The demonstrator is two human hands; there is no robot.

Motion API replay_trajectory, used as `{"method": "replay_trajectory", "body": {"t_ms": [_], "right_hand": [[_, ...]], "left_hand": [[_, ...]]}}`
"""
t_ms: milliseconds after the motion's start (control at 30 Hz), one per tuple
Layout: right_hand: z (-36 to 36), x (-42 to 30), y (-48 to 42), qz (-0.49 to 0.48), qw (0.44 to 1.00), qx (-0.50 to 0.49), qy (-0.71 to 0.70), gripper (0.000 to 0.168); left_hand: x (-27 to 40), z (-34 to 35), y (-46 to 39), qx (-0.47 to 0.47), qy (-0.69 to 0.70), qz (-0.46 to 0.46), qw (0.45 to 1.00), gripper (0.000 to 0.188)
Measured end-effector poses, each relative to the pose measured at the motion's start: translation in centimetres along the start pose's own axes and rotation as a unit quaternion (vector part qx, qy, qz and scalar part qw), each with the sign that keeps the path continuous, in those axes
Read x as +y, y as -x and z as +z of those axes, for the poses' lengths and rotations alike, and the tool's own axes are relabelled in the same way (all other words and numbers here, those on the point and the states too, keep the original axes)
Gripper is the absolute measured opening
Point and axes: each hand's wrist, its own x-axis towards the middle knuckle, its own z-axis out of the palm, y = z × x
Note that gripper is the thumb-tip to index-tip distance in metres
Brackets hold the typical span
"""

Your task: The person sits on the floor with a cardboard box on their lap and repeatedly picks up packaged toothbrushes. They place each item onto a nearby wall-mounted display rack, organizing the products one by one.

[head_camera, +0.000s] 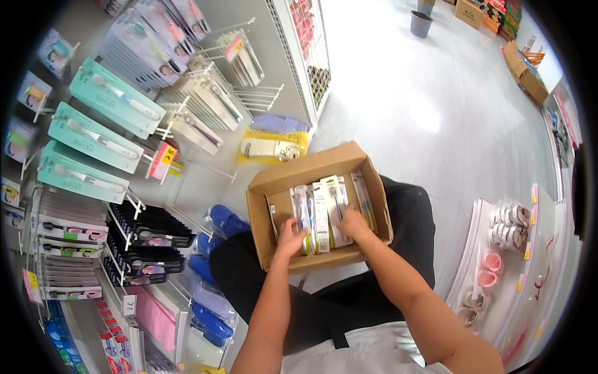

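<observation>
An open cardboard box (310, 163) rests on my lap, with packaged toothbrushes standing and leaning inside it. My left hand (292, 237) reaches in at the left, thumb and fingers against a toothbrush pack with a blue handle (302, 212); whether it grips the pack is unclear. Over the middle, my right hand (353, 223) has its fingers around the side of a cream toothbrush pack (333, 196), which lies tilted on the others. Right of that hand, another toothbrush pack (362, 191) leans at the box's right wall.
On the left, a display rack holds mint-green toothbrush packs (114, 103), black packs (154, 240) and metal hooks (261, 96). Blue slippers (210, 322) hang low beside my leg. A yellow-wrapped slipper pack (271, 147) is beyond the box. A shelf with pink slippers (489, 269) stands right.
</observation>
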Motion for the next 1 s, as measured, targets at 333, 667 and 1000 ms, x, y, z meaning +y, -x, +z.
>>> {"method": "replay_trajectory", "body": {"t_ms": [333, 667, 1000], "right_hand": [[0.6, 1.0, -0.7, -0.042, 0.996, -0.031, 0.066, 0.041], [-3.0, -4.9, 8.1, -0.06, 0.984, 0.168, -0.024, 0.029], [-1.6, -6.7, 10.1, -0.175, 0.975, 0.063, -0.123, 0.046]], "left_hand": [[-0.8, 0.0, -0.4, 0.052, 0.0, 0.056, 0.997, 0.036], [0.9, 0.4, -0.3, -0.004, 0.302, 0.041, 0.952, 0.032], [8.2, -2.6, 3.1, 0.004, 0.356, 0.092, 0.93, 0.032]]}}
